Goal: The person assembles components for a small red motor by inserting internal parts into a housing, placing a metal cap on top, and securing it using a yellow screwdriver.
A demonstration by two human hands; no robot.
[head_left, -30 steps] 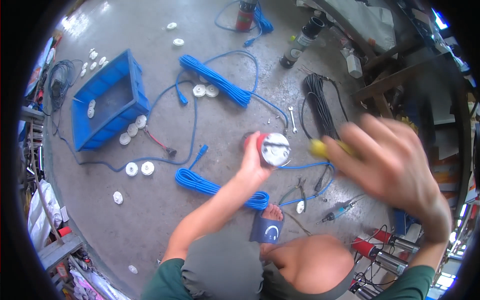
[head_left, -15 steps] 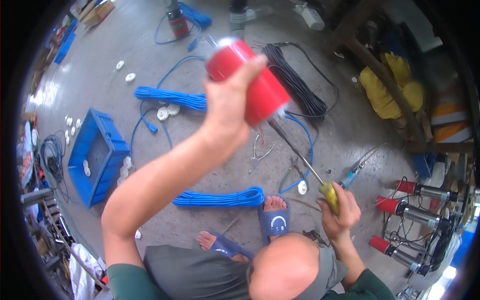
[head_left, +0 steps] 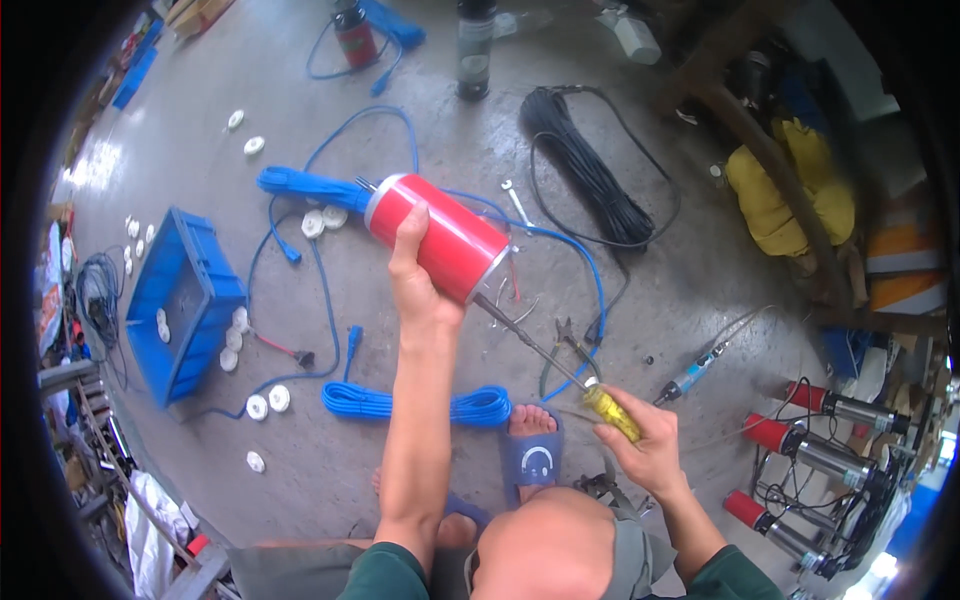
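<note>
My left hand (head_left: 425, 275) is wrapped around a red cylinder (head_left: 450, 240) with silver end rims, held tilted above the floor. Metal prongs stick out of its upper left end. My right hand (head_left: 645, 440) grips a screwdriver by its yellow handle (head_left: 612, 413). The screwdriver's shaft, darker toward the far end, slants up to the cylinder's lower right end; whether the tip is inside or just against it cannot be made out. Below the cylinder lies a coiled blue cable (head_left: 415, 403). Pliers (head_left: 570, 345) rest on the floor behind the screwdriver.
A blue crate (head_left: 185, 310) stands at left, with white discs (head_left: 230, 345) beside it. Another blue coil (head_left: 300, 185) and a black cable coil (head_left: 590, 170) lie farther off. Red-and-silver cylinders (head_left: 800, 440) with wires sit at right. A wrench (head_left: 517, 203) and yellow gloves (head_left: 790, 190) are farther back.
The red cylinder has come down and left in my left hand, and my left forearm now stands more upright. My right hand has shifted left and slightly lower with the screwdriver.
</note>
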